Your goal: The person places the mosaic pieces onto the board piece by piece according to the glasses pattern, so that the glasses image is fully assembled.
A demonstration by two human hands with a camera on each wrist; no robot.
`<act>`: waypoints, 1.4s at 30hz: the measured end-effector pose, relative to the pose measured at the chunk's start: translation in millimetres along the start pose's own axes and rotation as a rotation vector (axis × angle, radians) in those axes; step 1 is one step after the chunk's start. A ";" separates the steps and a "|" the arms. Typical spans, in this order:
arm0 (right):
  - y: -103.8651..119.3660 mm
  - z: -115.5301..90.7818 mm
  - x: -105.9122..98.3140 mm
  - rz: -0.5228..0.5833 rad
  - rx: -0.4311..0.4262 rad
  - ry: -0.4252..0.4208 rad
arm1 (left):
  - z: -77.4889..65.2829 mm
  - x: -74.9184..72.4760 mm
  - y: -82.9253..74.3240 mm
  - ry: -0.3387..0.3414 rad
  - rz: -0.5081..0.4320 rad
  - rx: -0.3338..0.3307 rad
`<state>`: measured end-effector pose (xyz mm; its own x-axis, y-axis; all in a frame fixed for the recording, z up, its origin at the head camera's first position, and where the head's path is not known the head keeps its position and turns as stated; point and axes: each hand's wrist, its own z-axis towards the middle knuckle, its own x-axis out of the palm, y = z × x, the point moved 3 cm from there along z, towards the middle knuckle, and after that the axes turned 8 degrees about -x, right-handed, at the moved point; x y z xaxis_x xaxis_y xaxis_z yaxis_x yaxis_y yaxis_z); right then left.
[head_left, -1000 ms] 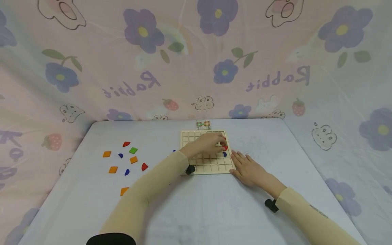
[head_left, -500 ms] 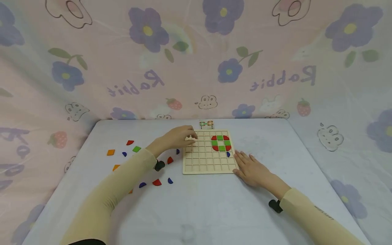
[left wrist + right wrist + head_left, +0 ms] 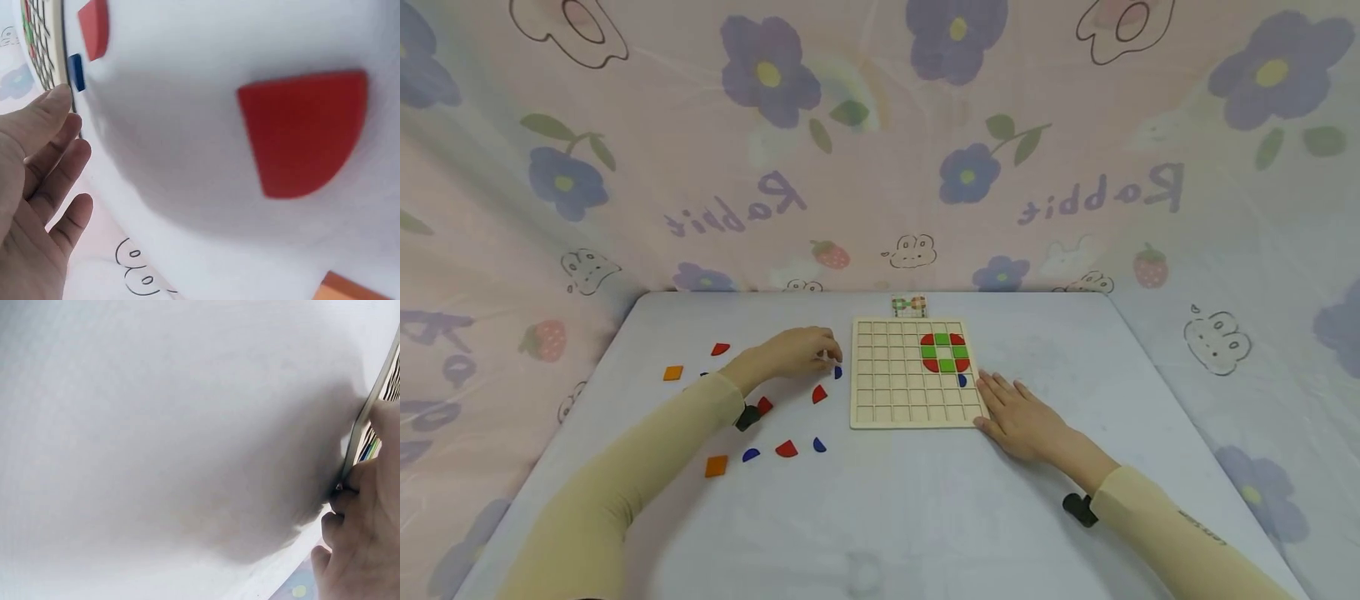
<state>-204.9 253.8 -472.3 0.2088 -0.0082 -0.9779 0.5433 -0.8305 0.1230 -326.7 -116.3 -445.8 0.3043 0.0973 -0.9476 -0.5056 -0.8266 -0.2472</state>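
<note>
In the head view my left hand [image 3: 797, 350] hovers over the table left of the wooden grid board [image 3: 880, 375], its fingertips close to a blue half-round piece [image 3: 838, 372]. The left wrist view shows its loosely bent fingers with nothing between them, and that blue piece [image 3: 76, 72] lies just past the thumb. My right hand [image 3: 1018, 421] rests with extended fingers against the board's right edge. On the board, red [image 3: 957, 340] and green pieces [image 3: 942, 339] form a ring, with another blue half-round [image 3: 962, 380] below it.
Loose pieces lie left of the board: red quarter-rounds [image 3: 786, 449], blue half-rounds [image 3: 751, 455] and orange squares [image 3: 716, 466]. A small pattern card [image 3: 909, 306] sits behind the board. A printed curtain [image 3: 865, 167] hangs behind the table.
My left hand has moved from over the board's ring leftward and off the board, down to the loose blue half-round piece. My right hand has stayed at the board's edge.
</note>
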 end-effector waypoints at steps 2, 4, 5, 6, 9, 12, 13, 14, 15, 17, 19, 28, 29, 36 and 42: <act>0.8 -0.9 -0.2 -0.002 -0.003 -0.006 | 0.0 3.3 0.7 0.008 -0.009 0.015; 1.3 -1.2 -0.3 -0.001 -0.005 -0.006 | 0.0 5.3 0.6 0.013 -0.023 0.023; 1.6 -1.1 -0.4 -0.001 -0.007 -0.006 | 0.1 6.0 0.2 0.015 -0.033 0.028; 1.8 -0.9 -0.6 -0.001 -0.007 -0.004 | 0.5 7.0 0.2 0.017 -0.036 0.032; 2.1 -0.5 -0.8 -0.001 -0.003 0.003 | 1.2 8.3 -1.3 0.022 -0.044 0.037; 2.3 -1.0 -1.0 -0.005 0.004 0.008 | 2.6 9.4 -2.3 0.013 -0.039 0.050; 2.2 -1.1 -0.8 -0.005 0.005 0.008 | 2.7 9.5 -2.8 0.009 -0.039 0.052; 2.6 -1.2 -0.9 -0.007 0.004 0.006 | 2.7 9.7 -3.1 0.005 -0.038 0.054; 2.8 -1.4 -1.0 -0.007 0.002 0.003 | 2.7 9.7 -3.4 0.002 -0.034 0.054; 3.4 -1.7 -1.7 -0.009 0.000 -0.003 | 2.4 9.7 -3.9 -0.004 -0.032 0.053; 3.8 -1.9 -2.2 -0.012 -0.004 -0.008 | 2.4 9.9 -4.1 -0.007 -0.030 0.051; 4.3 -3.2 -3.4 -0.008 0.000 -0.007 | 3.5 12.7 -2.6 -0.012 -0.002 0.053; 4.3 -3.2 -3.2 -0.009 0.002 -0.004 | 3.3 12.4 -2.9 -0.012 -0.002 0.053; 2.9 -2.4 -2.6 -0.017 0.000 -0.013 | 1.5 8.6 -7.5 -0.020 0.001 0.042; 2.1 -1.9 -2.4 -0.022 -0.003 -0.005 | 3.8 -0.9 -22.4 -0.045 -0.023 0.082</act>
<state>-202.7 253.1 -469.3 0.1924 0.0075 -0.9813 0.5499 -0.8290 0.1014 -318.7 -95.8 -440.2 0.2811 0.1416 -0.9492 -0.5637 -0.7761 -0.2827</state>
